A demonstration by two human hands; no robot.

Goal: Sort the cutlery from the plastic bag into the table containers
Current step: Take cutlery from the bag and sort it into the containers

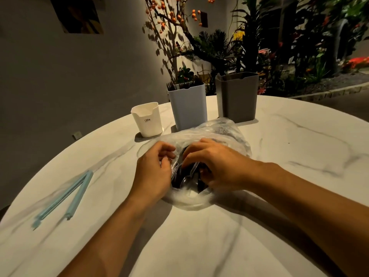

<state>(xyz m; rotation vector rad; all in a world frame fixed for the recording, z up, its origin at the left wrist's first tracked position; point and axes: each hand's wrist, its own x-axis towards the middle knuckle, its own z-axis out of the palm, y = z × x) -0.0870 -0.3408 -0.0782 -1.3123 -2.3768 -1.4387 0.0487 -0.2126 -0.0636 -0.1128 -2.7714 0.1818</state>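
A clear plastic bag point(217, 132) lies crumpled on the white marbled bench point(279, 156), its mouth turned toward the person. Inside the opening sits the cutlery point(184, 176) — a heap of pale spoons and forks over darker pieces, too tangled to count.

The left hand point(153, 170) is at the left edge of the bag's mouth, its fingers point(166, 151) curled and pinching the plastic film there. The right hand point(215, 166) reaches into the opening from the right, fingers bent down over the cutlery; whether they have clamped on any piece I cannot tell, since the fingertips are buried among the handles.

Just beyond the bag stand three containers in a row. The white container point(148, 121) is short and sits at the left. The pale blue container point(188, 106) is taller, in the middle, with dark fork tines showing above its rim. The grey container point(237, 96) stands at the right, tallest of the three.

Well apart at the left of the bench lie two light blue bag clips point(65, 198) — long, slim and side by side.
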